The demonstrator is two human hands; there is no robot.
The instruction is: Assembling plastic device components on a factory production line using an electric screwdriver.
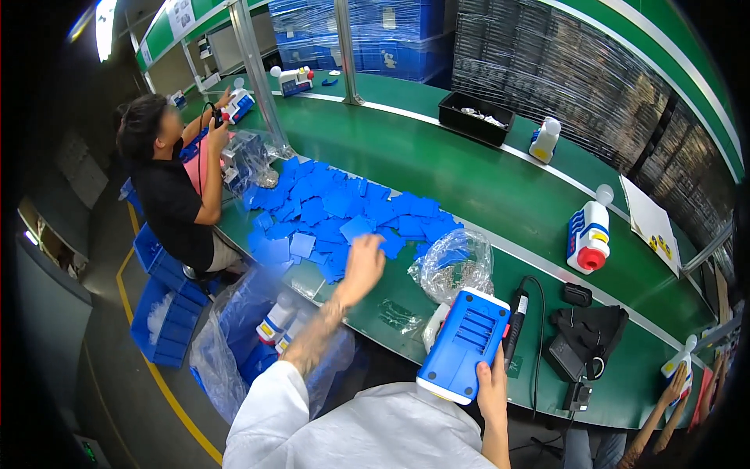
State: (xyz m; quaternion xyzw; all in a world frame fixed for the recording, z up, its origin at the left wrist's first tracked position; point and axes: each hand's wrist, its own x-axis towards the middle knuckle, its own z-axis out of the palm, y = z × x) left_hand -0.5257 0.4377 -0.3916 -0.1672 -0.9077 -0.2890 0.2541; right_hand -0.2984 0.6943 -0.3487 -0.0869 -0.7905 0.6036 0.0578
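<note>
My left hand [362,270] reaches over a spread-out heap of thin blue plastic plates [320,205] on the bench. Its fingers curl downward at the near edge of the heap, with a lighter-looking blue plate [358,228] just beyond them; what they grip, if anything, is hidden. In my right hand [492,391] is a blue-and-white plastic device [467,344], held by its lower right side in front of my body. The device's blue face with slots and dark round feet points up toward me.
A clear bag of small metal parts [457,270] lies beyond the device. Right of it are an electric screwdriver [516,324] with a cord and a black pouch [590,332]. Another device [589,238] stands farther back. A bag-lined blue bin [226,375] sits lower left. Co-workers handle devices at both sides.
</note>
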